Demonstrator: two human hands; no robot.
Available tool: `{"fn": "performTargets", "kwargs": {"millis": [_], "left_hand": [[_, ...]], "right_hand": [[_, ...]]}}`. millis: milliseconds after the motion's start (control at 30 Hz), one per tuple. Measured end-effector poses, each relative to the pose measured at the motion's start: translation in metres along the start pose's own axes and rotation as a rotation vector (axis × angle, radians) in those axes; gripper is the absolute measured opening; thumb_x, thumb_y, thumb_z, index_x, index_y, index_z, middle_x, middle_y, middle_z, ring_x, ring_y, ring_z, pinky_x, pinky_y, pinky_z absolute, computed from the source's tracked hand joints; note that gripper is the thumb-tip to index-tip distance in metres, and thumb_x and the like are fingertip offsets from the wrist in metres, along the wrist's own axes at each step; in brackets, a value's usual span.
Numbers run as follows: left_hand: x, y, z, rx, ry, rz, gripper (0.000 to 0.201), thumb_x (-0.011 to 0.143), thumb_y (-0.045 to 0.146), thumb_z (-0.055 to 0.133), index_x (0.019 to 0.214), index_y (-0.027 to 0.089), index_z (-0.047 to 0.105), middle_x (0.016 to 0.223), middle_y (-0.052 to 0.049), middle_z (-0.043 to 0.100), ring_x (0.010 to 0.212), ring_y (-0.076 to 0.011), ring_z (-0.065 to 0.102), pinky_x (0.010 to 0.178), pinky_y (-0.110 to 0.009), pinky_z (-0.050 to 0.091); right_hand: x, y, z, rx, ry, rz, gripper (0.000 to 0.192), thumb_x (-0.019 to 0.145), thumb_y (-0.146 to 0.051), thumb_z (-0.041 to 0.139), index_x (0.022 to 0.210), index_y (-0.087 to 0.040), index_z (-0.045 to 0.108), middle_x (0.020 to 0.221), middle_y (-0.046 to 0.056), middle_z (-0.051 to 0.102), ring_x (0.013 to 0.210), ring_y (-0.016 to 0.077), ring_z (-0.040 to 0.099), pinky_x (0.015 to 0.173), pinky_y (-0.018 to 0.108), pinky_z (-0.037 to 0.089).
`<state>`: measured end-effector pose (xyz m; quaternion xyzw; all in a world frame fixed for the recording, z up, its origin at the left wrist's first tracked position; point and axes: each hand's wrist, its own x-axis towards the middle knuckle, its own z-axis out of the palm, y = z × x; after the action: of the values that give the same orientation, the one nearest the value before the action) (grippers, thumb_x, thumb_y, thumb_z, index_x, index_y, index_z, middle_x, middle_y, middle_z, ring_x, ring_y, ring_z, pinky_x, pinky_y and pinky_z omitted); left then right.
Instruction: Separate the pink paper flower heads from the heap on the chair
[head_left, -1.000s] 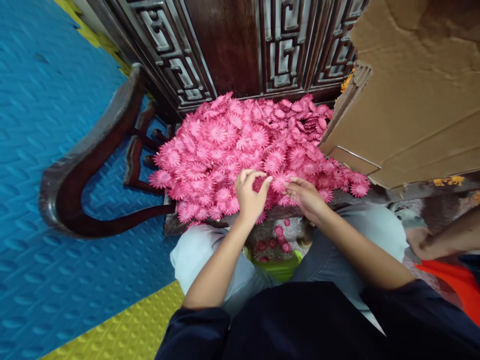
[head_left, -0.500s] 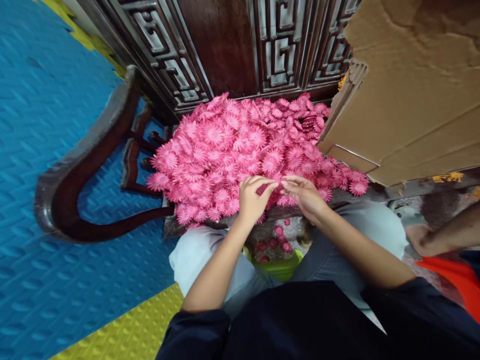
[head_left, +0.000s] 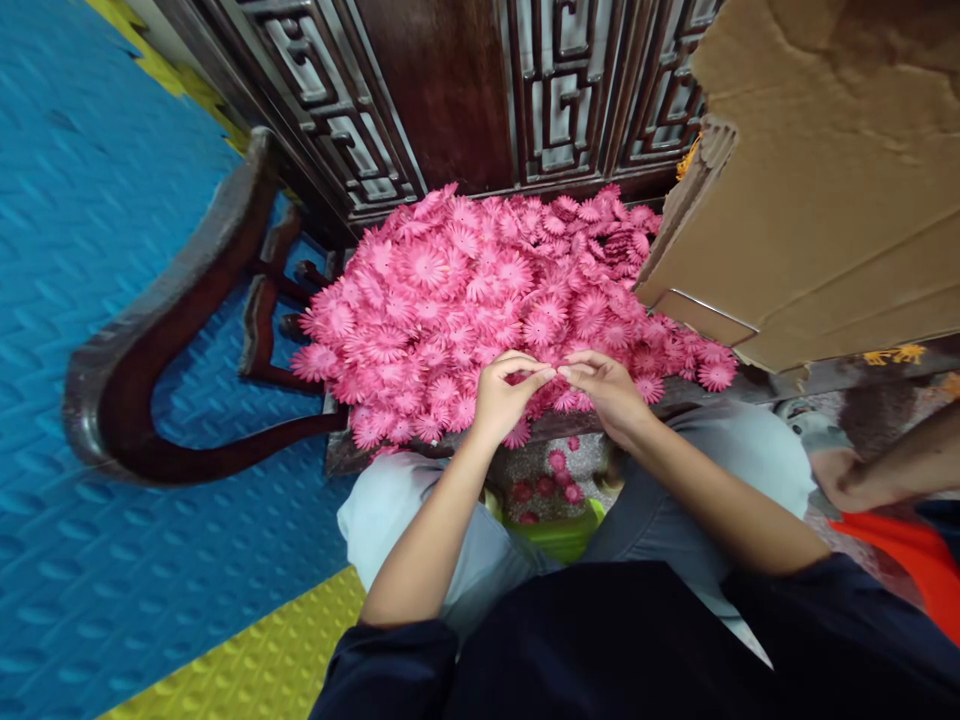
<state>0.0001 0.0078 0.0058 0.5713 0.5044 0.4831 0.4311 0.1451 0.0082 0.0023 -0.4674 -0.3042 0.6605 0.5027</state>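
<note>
A big heap of pink paper flowers (head_left: pixel 487 290) covers the seat of a dark wooden chair (head_left: pixel 157 330) in front of me. My left hand (head_left: pixel 502 400) and my right hand (head_left: pixel 611 392) meet at the near edge of the heap, fingertips pinched together over it. They seem to pinch a pink flower between them, though the fingers hide most of it. A few loose pink flowers (head_left: pixel 551 480) lie lower down between my knees, above a green container (head_left: pixel 562 535).
A brown cardboard box (head_left: pixel 817 190) leans in at the upper right, touching the heap. Carved dark wood panels (head_left: pixel 465 90) stand behind the chair. Blue foam floor mats (head_left: pixel 82 200) and yellow mats (head_left: pixel 247 665) lie at left. Another person's arm (head_left: pixel 885 470) reaches in at the right edge.
My fingertips have closed together from slightly apart. The left hand moved a little toward me, and the view shifted slightly.
</note>
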Motion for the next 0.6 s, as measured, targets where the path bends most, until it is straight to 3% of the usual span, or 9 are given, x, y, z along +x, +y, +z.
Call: {"fn": "performTargets", "kwargs": {"millis": [133,333,600], "left_hand": [[0.0024,-0.0001,-0.0011,0.045,-0.036,-0.023,0.007,0.073,0.023,0.063,0.071,0.016,0.064,0.074,-0.002,0.062,0.071,-0.0122,0.055,0.071,-0.026,0.043],[0.0002,-0.0006,0.0043,0.177,0.003,0.029,0.009,0.081,0.021,0.052,0.072,0.017,0.054,0.074,-0.001,0.055,0.074,-0.0131,0.051,0.073,-0.026,0.04],[-0.0055,-0.0014,0.0055,0.482,0.097,0.184,0.008,0.084,0.021,0.046,0.077,0.019,0.05,0.079,-0.003,0.059,0.079,-0.0169,0.052,0.076,-0.031,0.038]], "right_hand": [[0.0001,0.0007,0.0014,-0.022,0.017,-0.003,0.025,0.049,-0.027,0.079,0.068,-0.021,0.063,0.06,-0.006,0.062,0.058,0.007,0.054,0.064,0.024,0.042],[0.0,-0.0002,0.0005,-0.088,-0.011,0.027,0.03,0.048,-0.028,0.079,0.072,-0.02,0.063,0.063,-0.005,0.063,0.062,0.0076,0.055,0.067,0.024,0.042],[-0.0065,-0.0044,0.0037,-0.115,-0.079,-0.004,0.027,0.055,-0.03,0.077,0.076,-0.021,0.063,0.07,-0.003,0.065,0.07,0.0101,0.059,0.079,0.028,0.045]]}}
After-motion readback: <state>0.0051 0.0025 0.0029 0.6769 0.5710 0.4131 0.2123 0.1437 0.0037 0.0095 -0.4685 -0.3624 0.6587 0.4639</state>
